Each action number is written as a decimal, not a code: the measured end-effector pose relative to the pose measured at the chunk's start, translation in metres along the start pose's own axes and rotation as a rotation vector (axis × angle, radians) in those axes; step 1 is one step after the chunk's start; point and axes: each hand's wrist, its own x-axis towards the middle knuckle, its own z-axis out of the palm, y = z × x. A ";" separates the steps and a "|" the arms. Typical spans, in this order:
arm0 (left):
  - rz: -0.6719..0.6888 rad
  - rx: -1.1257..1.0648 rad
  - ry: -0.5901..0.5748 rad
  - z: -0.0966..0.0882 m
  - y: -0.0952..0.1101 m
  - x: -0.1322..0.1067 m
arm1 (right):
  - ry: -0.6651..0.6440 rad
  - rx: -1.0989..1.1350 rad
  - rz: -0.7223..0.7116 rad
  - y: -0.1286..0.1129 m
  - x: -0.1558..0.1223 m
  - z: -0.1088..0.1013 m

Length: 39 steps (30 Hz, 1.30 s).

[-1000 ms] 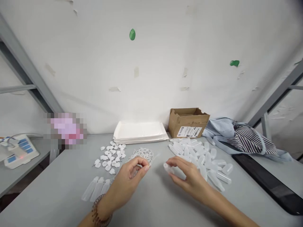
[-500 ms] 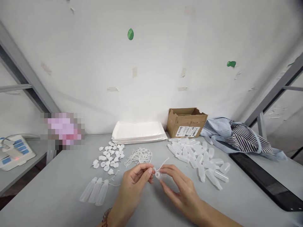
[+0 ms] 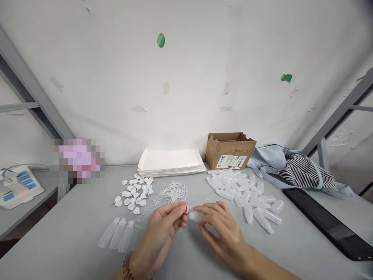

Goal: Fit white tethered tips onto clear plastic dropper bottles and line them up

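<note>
At the front middle of the table, my left hand [image 3: 170, 221] pinches the ring end of a thin white strap [image 3: 187, 209] between thumb and fingertips. Just to its right, my right hand [image 3: 220, 223] grips a small translucent plastic bottle [image 3: 194, 216] with its open neck pointing left. The strap's ring is close to the bottle neck but apart from it. Most of the bottle's body is hidden by my right fingers. Left of my left hand lie three similar bottles [image 3: 118, 235] with thin strap tails beside their necks.
A pile of white straps [image 3: 171, 193] lies beyond my hands, with scattered white caps [image 3: 135, 192] to its left. Loose bottles [image 3: 244, 194] cover the right side. Behind stand stacked white envelopes [image 3: 171, 161] and a cardboard box [image 3: 230, 151]. A long black object [image 3: 326, 221] lies far right.
The strap's ring has come away from the bottle's mouth toward the left. The bottle has turned so its neck points left, and the strap's tail has dropped from its upright slant.
</note>
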 end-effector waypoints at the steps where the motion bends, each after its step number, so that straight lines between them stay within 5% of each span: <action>1: 0.007 0.001 0.003 0.000 0.001 0.000 | -0.003 -0.013 -0.010 0.000 0.000 0.000; 12: 0.041 0.145 0.077 0.003 -0.005 -0.004 | 0.026 0.095 0.020 0.004 -0.003 0.004; 19: 0.031 0.077 0.023 0.001 -0.010 -0.003 | 0.070 0.195 0.153 -0.002 -0.002 0.004; 25: 0.104 0.265 -0.019 0.003 -0.008 -0.006 | 0.046 0.251 0.210 -0.004 -0.004 0.005; 32: 0.248 0.551 -0.009 0.005 -0.005 -0.009 | 0.013 0.456 0.445 -0.004 -0.007 0.007; 39: 0.252 0.659 -0.077 0.004 -0.003 -0.008 | -0.160 0.754 0.665 -0.006 0.001 0.001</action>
